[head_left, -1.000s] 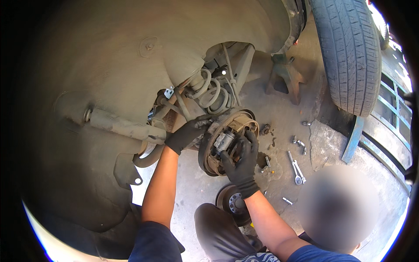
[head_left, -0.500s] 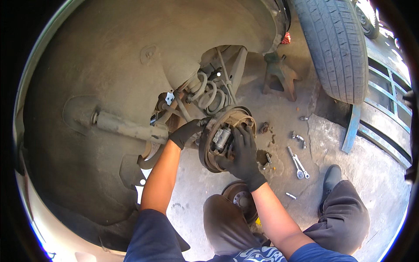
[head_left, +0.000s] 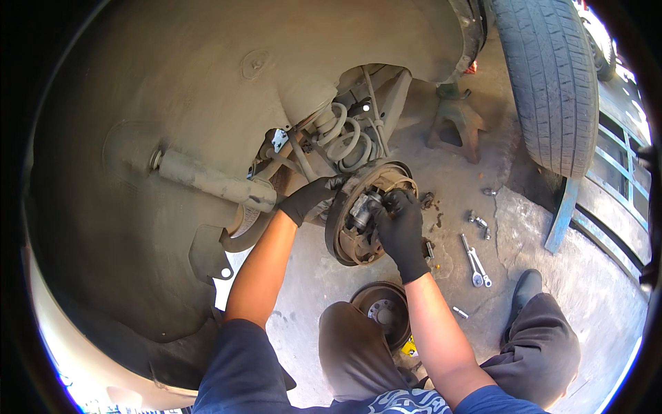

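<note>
A round, rusty drum brake backing plate (head_left: 337, 238) faces to the right at the middle of the view. Inside it shows a grey metal wheel cylinder (head_left: 361, 212), with brake shoe parts around it. My left hand (head_left: 309, 199), in a black glove, is closed at the plate's upper left edge, its fingertips partly hidden behind the rim. On the open face, my right hand (head_left: 401, 234), also gloved, has its fingers curled beside the wheel cylinder. Whatever its fingertips pinch is hidden by the glove. A brake drum (head_left: 398, 331) lies on the floor below, by my knee.
A coil spring (head_left: 353, 141) and a shock absorber (head_left: 207, 181) sit inside the wheel arch. Beyond stand a jack stand (head_left: 463, 127) and a tyre (head_left: 552, 83). Ratchet wrenches (head_left: 474, 262), sockets (head_left: 479, 222) and another small metal piece (head_left: 460, 312) lie on the concrete.
My right hand's fingers have gone from spread over the brake face to curled near its upper part. My left hand stays at the plate's edge. The whole view has shifted slightly.
</note>
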{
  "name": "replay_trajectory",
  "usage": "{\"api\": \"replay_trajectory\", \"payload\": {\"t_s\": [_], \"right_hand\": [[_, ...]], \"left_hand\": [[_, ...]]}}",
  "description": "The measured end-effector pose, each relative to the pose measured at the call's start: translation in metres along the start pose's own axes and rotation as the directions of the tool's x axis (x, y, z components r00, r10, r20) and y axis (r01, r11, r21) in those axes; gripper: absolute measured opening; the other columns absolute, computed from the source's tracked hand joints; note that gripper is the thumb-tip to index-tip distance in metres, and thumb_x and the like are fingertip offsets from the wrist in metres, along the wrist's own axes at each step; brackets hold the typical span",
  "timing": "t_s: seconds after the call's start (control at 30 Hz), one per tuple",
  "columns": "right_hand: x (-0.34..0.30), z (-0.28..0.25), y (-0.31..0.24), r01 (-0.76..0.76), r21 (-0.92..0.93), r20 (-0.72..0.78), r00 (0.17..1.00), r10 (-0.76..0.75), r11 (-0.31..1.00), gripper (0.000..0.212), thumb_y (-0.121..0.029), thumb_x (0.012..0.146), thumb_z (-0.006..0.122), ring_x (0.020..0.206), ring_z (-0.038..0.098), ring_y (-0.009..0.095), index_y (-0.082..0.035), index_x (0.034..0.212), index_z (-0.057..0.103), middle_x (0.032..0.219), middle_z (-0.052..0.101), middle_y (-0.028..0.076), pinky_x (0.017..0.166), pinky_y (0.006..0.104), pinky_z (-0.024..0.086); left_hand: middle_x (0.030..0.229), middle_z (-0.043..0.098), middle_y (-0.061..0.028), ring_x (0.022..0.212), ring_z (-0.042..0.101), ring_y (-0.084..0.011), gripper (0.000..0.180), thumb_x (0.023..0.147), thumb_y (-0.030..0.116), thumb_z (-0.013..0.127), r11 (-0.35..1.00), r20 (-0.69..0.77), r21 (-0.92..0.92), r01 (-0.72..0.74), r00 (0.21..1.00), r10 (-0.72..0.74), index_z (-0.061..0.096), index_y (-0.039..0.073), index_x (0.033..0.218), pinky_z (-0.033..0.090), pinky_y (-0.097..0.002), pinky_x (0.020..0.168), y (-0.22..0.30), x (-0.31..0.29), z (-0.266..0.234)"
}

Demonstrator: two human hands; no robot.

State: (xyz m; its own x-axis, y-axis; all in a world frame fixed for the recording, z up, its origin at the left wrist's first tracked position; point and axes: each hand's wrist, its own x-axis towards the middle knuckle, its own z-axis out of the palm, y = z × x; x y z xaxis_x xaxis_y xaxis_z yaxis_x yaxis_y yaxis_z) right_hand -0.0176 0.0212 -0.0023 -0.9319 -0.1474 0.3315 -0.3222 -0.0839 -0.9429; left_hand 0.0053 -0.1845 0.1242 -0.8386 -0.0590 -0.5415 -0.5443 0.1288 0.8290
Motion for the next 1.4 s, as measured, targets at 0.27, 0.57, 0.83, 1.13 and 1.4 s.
{"api": "replay_trajectory", "payload": {"t_s": [0.27, 0.57, 0.83, 1.13, 1.4], "right_hand": [[-0.001, 0.004, 0.005, -0.004, 0.005, -0.036, 0.999, 0.004, 1.000, 0.025, -0.018, 0.084, 0.081, 0.104, 0.064, 0.044, -0.002, 0.100, 0.071, 0.105, 0.069, 0.022, 0.091, 0.0510, 0.051], [-0.005, 0.014, 0.017, -0.022, 0.048, -0.011, 1.000, 0.023, 0.999, 0.035, -0.018, 0.083, 0.082, 0.111, 0.061, 0.041, 0.001, 0.107, 0.067, 0.121, 0.062, 0.023, 0.095, 0.0497, 0.051], [-0.026, 0.001, 0.004, 0.179, -0.046, 0.087, 0.981, -0.174, 0.983, 0.087, -0.031, 0.074, 0.096, 0.146, 0.045, 0.044, 0.003, 0.143, 0.055, 0.148, 0.049, 0.025, 0.120, 0.0493, 0.041], [-0.027, 0.014, 0.015, 0.157, -0.124, 0.017, 0.988, -0.156, 0.980, 0.089, -0.035, 0.071, 0.096, 0.145, 0.043, 0.051, 0.006, 0.140, 0.057, 0.144, 0.054, 0.030, 0.119, 0.0584, 0.039], [-0.023, -0.002, 0.018, 0.231, -0.145, 0.113, 0.970, -0.216, 0.962, 0.091, -0.027, 0.071, 0.097, 0.142, 0.050, 0.045, 0.006, 0.145, 0.056, 0.147, 0.052, 0.028, 0.117, 0.0514, 0.045]], "left_hand": [[0.128, 0.073, -0.0056, 0.110, 0.070, -0.0138, 0.046, 0.099, 0.005, 0.065, 0.996, -0.113, -0.058, 0.063, 0.991, -0.069, 0.063, 0.002, 0.144, 0.059, -0.0327, 0.094, -0.001, 0.005, 0.001], [0.138, 0.068, -0.0037, 0.122, 0.066, -0.0163, 0.058, 0.100, 0.016, 0.069, 0.998, 0.056, 0.059, 0.003, 0.998, -0.006, 0.053, 0.010, 0.155, 0.057, -0.0407, 0.103, -0.011, 0.014, -0.013], [0.154, 0.059, -0.0056, 0.136, 0.057, -0.0148, 0.067, 0.100, 0.012, 0.071, 0.916, 0.136, 0.267, -0.300, 0.953, 0.273, 0.046, 0.008, 0.162, 0.046, -0.0345, 0.117, -0.025, 0.030, -0.018], [0.156, 0.056, -0.0081, 0.142, 0.052, -0.0150, 0.077, 0.094, 0.007, 0.077, 0.935, 0.113, 0.118, -0.336, 0.940, 0.323, 0.043, 0.004, 0.162, 0.042, -0.0349, 0.121, -0.027, 0.022, -0.010], [0.160, 0.052, -0.0114, 0.146, 0.049, -0.0190, 0.075, 0.097, 0.008, 0.074, 0.908, 0.068, 0.213, -0.360, 0.933, 0.354, 0.040, 0.003, 0.163, 0.039, -0.0373, 0.125, -0.016, 0.012, -0.001]]}}
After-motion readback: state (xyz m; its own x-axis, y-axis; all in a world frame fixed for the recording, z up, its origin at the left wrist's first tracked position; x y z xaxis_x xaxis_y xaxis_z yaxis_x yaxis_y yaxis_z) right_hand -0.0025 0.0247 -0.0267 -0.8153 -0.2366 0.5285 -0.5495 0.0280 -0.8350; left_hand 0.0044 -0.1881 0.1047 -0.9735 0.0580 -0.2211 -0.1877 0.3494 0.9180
